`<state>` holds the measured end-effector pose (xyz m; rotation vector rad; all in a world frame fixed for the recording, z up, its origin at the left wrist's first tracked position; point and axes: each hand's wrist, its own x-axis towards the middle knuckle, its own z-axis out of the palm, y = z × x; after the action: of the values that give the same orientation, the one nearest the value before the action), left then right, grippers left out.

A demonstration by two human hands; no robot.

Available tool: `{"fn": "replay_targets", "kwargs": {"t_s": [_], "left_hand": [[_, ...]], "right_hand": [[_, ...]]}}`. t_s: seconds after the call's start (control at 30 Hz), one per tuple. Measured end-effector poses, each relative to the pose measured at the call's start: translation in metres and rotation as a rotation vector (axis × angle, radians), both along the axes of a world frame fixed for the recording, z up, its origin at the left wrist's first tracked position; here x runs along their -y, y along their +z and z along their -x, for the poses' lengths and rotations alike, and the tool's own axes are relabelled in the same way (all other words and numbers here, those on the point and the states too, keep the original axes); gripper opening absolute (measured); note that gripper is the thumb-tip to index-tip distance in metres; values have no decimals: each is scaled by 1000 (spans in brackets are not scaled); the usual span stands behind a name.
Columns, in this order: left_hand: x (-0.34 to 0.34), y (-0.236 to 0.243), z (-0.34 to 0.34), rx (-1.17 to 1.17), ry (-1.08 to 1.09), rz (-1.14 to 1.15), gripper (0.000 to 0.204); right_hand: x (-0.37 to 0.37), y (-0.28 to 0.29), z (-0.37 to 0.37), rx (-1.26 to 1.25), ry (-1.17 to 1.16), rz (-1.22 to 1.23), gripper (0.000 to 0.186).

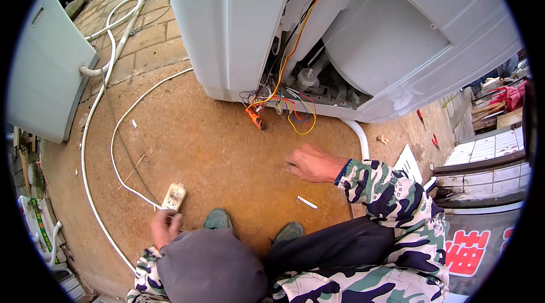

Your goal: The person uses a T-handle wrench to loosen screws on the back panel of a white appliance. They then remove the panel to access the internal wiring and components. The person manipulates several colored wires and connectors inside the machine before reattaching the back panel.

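My left hand is low at the left, fingers closed together, just below a white power strip lying on the floor. Whatever the fingers pinch, if anything, is hidden. Over the middle of the floor is my right hand, loosely curled, with nothing visible in it. Beyond it stands a large white washing machine, its lower panel opening exposing a drum and a pump. Loose coloured wires hang out of the opening. An orange-handled tool, its kind unclear, rests at their ends.
A white cord runs to the power strip. Farther left a hose curves past another white appliance. A screwdriver and red-handled pliers lie at right. A white strip lies near my shoes.
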<state>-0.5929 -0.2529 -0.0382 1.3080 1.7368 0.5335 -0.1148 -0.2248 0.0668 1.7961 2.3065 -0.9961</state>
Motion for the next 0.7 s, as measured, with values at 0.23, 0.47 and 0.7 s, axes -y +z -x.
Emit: {"fn": "replay_targets", "kwargs": {"t_s": [0.23,0.47,0.7], "left_hand": [[28,-15,-95,-5,-704,174,31],[29,-31,-96,56,-690,217,38],[28,-14,-104,-2,-632,161,35]], "right_hand": [[-5,4,5,50,-2,80,23],[7,-6,-2,34,-7,66,27],[2,-6,2,37,3,108,26]]}}
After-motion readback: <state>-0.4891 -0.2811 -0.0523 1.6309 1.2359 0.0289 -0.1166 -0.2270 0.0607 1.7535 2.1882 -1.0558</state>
